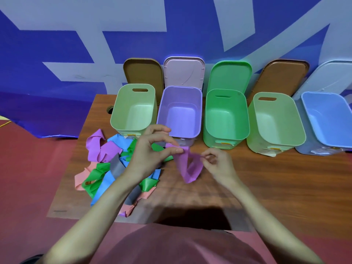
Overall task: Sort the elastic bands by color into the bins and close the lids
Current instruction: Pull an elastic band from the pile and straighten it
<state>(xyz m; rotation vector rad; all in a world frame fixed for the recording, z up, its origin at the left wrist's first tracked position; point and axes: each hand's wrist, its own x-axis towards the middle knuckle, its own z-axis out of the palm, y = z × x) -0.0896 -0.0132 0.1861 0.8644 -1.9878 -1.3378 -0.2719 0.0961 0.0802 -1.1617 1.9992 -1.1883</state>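
A purple elastic band [187,168] hangs as a loop above the table, just in front of the purple bin [180,113]. My left hand [150,151] pinches its left top edge and my right hand [217,162] pinches its right top edge. A heap of bands [110,164] in purple, blue, green, grey and pink lies on the table's left part, partly under my left forearm. Several bins stand open in a row at the back: pale green [133,109], purple, green [225,115], pale green [274,121] and blue [327,119].
The bins' lids lean against the blue and white wall behind them: brown [142,73], pink [183,71], green [229,75], brown [282,77] and pale blue [329,77]. The wooden table [266,187] has a round hole [110,109] at its back left. Red floor lies to the left.
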